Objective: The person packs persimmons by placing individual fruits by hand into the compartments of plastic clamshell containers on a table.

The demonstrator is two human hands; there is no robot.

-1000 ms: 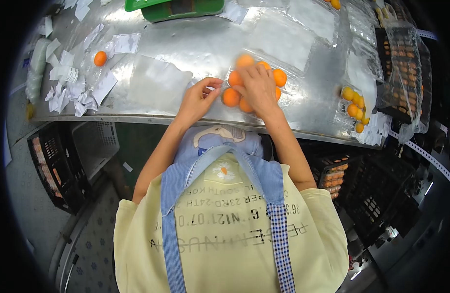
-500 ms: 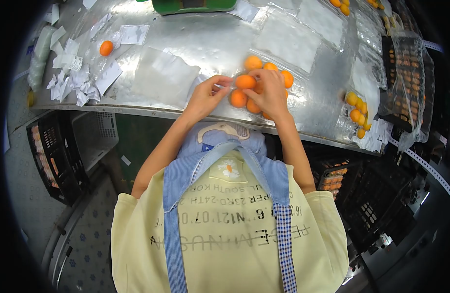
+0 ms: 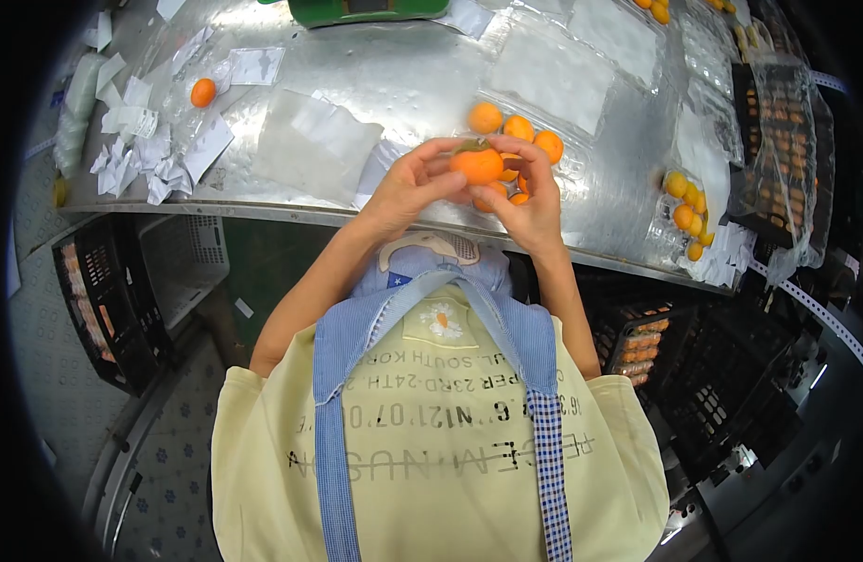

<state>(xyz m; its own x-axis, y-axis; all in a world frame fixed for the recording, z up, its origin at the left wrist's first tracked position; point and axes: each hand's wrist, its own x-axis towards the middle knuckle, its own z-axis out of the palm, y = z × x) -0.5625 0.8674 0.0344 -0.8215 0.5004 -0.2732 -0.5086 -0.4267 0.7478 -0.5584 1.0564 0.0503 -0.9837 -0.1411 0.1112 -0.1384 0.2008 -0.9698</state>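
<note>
An orange persimmon [image 3: 476, 167] with a green leafy top is held up between my two hands at the table's front edge. My left hand [image 3: 408, 192] has its thumb and fingers closed on its left side. My right hand [image 3: 533, 201] curves around the right side, fingertips at the leafy top. Just behind and beneath lie several more persimmons [image 3: 548, 146], grouped in what looks like a clear plastic tray; my right hand partly hides them.
One orange fruit [image 3: 203, 93] lies at left near torn white papers [image 3: 155, 159]. A clear plastic sheet [image 3: 314, 145] lies left of my hands. Smaller yellow-orange fruits [image 3: 684, 201] sit at right, beside a black crate [image 3: 778, 159]. A green device [image 3: 366, 9] stands at the back.
My right hand has drawn back from the grouped fruit, and my left hand has moved right. One persimmon is now lifted between both hands, its leafy top showing.
</note>
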